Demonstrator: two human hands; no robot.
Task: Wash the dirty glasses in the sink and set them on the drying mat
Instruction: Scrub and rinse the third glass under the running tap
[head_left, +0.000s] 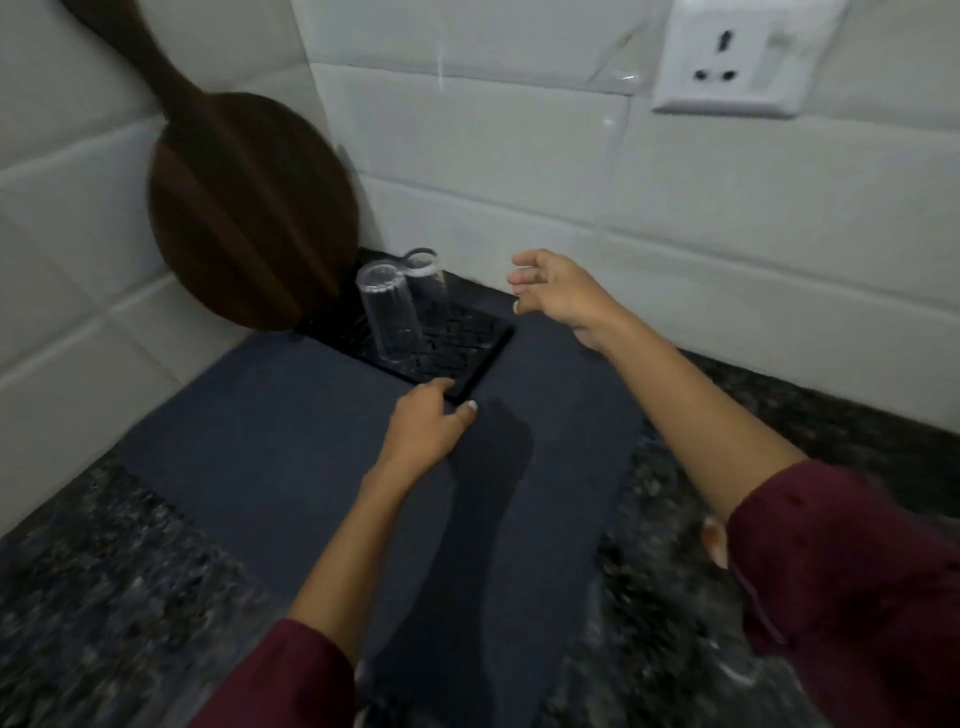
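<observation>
We see two glasses (396, 312) inverted on the black tray (467, 358) so they drain. Our left hand (423, 421) apparently pinches the tray corner, steadying it; right hand (558, 291) hovers, fingers apart.

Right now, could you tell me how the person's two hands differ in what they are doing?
The left hand is low, its fingers on the near corner of the black ridged tray; the right hand is raised beside the tray, touching nothing. The left hand's fingers curl at the tray's edge; the right hand's fingers are spread and relaxed. Both are bare, with maroon sleeves, and neither holds a glass.
</observation>
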